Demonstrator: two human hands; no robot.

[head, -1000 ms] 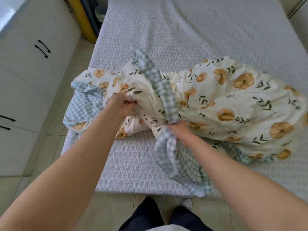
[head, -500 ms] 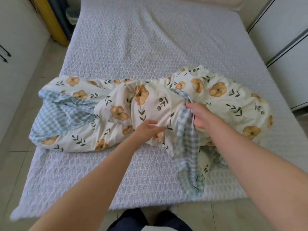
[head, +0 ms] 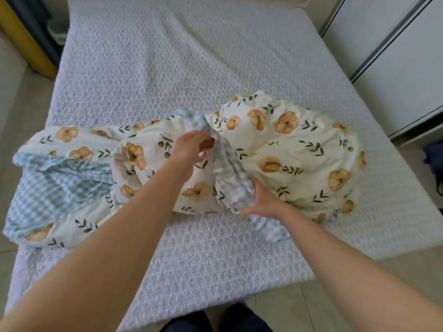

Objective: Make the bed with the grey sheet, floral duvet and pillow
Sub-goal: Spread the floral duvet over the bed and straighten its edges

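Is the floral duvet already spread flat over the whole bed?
No, the floral duvet lies bunched in a heap across the grey sheet.

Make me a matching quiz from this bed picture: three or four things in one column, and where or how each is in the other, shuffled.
1. floral duvet
2. grey sheet
3. left hand
4. right hand

A. spread flat over the mattress
B. bunched in a heap across the bed
C. on the near, lower part of the checked fold
D. at the top of the checked fold

Pairs: 1-B, 2-A, 3-D, 4-C
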